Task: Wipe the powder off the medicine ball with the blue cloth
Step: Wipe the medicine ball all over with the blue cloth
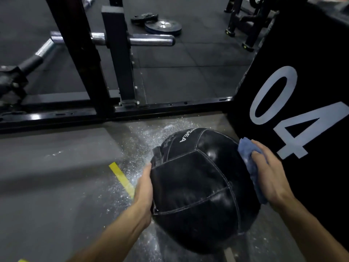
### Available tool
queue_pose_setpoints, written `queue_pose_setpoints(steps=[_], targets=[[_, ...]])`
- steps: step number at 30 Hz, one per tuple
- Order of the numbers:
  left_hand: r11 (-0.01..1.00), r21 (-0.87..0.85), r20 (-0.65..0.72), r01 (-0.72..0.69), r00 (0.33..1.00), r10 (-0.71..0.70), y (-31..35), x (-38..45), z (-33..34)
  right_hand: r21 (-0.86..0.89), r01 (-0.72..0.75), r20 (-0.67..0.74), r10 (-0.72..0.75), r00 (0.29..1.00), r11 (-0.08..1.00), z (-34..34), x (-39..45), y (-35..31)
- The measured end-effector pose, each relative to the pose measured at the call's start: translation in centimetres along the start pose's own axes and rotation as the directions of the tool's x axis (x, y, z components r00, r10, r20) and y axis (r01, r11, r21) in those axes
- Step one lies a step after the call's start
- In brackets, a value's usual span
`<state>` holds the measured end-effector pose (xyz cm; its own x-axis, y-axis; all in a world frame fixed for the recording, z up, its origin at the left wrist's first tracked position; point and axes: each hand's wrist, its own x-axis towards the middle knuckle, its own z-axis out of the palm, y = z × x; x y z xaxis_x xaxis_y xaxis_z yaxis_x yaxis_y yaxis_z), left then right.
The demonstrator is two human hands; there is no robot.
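Note:
A black leather medicine ball (198,186) with white stitching sits low in the middle of the view, over a grey floor dusted with white powder (132,159). My left hand (144,188) holds the ball's left side, fingers hidden behind it. My right hand (268,171) presses a bunched blue cloth (247,150) against the ball's right side, with the fingers lying over the cloth. A faint powder smudge shows on the ball near the cloth.
A large black box (302,82) marked "04" stands close on the right, next to the ball. A black rack frame (113,110) crosses the floor just beyond, with a barbell (151,39) and weight plates (163,27) behind. Yellow floor tape (122,178) lies left of the ball.

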<state>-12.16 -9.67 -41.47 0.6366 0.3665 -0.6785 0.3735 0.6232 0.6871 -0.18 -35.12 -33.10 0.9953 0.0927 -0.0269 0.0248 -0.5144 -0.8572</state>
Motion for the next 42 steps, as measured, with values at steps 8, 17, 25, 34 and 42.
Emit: queue_pose_setpoints(steps=[8, 17, 25, 34, 42], targets=[[0.870, 0.444, -0.133, -0.213, 0.945, 0.299, 3.2, -2.3, -5.1, 0.177, -0.114, 0.122, 0.093, 0.988, 0.978, 6.1, 3.5, -0.8], [0.477, 0.644, 0.354, -0.598, 0.786, 0.507, 12.0, 1.8, -0.5, 0.075, -0.096, 0.119, 0.087, 0.989, 0.993, 5.7, 4.9, 0.7], [0.175, 0.798, 0.427, -0.577, 0.745, 0.512, 10.1, 2.8, 3.2, 0.032, -0.200, 0.085, 0.196, 0.977, 0.979, 5.4, 8.4, 0.0], [0.130, 0.908, 0.286, -0.399, 0.814, 0.505, 11.1, 3.0, 8.3, -0.293, 0.322, 0.100, -0.306, 0.947, 0.900, 6.2, 3.1, -4.3], [-0.127, 0.953, 0.302, -0.276, 0.808, 0.505, 9.9, -0.6, 5.0, -0.332, 0.146, 0.092, -0.122, 0.988, 0.932, 7.3, 6.6, -5.2]])
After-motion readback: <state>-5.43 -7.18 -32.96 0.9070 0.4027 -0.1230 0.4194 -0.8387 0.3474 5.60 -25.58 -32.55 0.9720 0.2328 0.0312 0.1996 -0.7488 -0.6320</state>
